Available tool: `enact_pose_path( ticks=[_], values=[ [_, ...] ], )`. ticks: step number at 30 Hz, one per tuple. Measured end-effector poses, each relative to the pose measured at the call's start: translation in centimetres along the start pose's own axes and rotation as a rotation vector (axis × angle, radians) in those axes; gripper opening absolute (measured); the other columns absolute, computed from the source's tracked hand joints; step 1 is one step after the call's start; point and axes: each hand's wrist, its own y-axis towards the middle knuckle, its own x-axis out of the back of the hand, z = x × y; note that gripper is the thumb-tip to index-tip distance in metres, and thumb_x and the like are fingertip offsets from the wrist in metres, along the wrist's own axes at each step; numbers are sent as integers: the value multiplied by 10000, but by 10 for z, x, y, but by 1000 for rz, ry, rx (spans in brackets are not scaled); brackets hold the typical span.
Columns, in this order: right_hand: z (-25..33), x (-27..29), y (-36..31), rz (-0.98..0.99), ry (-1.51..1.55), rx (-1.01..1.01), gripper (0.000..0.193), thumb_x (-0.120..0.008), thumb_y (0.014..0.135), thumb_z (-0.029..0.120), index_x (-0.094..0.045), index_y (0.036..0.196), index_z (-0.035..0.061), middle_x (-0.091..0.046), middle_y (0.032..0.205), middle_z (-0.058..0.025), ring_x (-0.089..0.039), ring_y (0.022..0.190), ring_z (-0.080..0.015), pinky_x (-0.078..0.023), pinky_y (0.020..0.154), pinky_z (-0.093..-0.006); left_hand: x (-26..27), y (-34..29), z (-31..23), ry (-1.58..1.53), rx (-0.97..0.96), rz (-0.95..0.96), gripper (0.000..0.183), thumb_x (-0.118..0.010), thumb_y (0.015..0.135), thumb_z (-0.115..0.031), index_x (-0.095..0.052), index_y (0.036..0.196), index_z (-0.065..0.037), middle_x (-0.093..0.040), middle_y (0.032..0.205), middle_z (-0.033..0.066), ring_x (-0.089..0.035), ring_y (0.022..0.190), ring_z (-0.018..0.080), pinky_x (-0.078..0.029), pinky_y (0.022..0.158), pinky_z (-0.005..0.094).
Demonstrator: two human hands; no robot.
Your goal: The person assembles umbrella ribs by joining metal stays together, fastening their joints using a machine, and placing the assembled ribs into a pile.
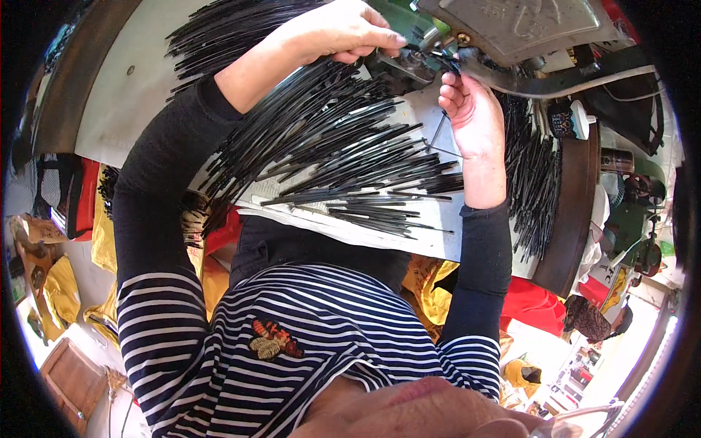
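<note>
My left hand (334,31) reaches to the far side of the table, thumb and forefinger pinched on a thin black piece at the working point of a machine (511,29). My right hand (471,109) is beside it, palm turned up and fingers curled, its fingertips closed on a small dark piece at the same spot. Just what the right fingertips hold is too small to make out. A thin dark strip (439,131) hangs below the right fingers. Many thin black rods (314,131) lie fanned across the white tabletop (109,109) beneath my arms.
More black rods (529,182) lie right of my right forearm. A small dark container with a white part (568,120) stands near the table's right edge. A pale cable (584,89) curves below the machine head. Yellow bags (62,292) and red cloth (537,306) lie below the table's level.
</note>
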Motion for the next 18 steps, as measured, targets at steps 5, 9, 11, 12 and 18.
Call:
enact_pose_path(
  ticks=[5, 9, 11, 12, 18],
  values=[
    [1, -14, -6, -130, -115, 172, 218, -536, 864, 89, -522, 1049, -24, -604, 949, -178, -633, 810, -272, -550, 691, -348, 1, -12, -24, -127, 49, 55, 275, -623, 837, -222, -638, 786, 48, -429, 496, -30, -342, 405, 52, -254, 372, 224],
    [5, -20, -11, -144, -722, 426, 167, -635, 810, 79, -594, 951, -2, -625, 890, -77, -574, 831, -118, -452, 754, -237, 2, -18, -34, 64, 61, 217, 264, -607, 839, -227, -655, 805, 30, -427, 489, -37, -350, 408, 54, -272, 378, 223],
    [5, -40, -23, 57, -957, 361, 177, -655, 783, 70, -619, 945, 6, -632, 880, -58, -572, 810, -103, -452, 745, -234, -1, -18, -25, 65, 67, 261, 265, -609, 834, -238, -658, 807, 21, -435, 491, -35, -361, 409, 57, -283, 379, 224],
    [6, -53, -28, 155, -1152, 356, 185, -660, 775, 73, -624, 943, 2, -633, 875, -56, -578, 795, -106, -458, 732, -238, -2, -18, -22, 63, 63, 314, 266, -612, 830, -248, -661, 809, 12, -444, 493, -32, -372, 410, 60, -293, 380, 226],
    [11, -59, -40, 201, -1352, 281, 195, -659, 782, 134, -642, 939, 20, -639, 872, -111, -615, 743, -210, -480, 700, -283, 0, -31, -43, 428, 8, 346, 415, -607, 812, -416, -666, 925, -21, -505, 504, -2, -456, 430, 91, -373, 420, 260]
  ],
)
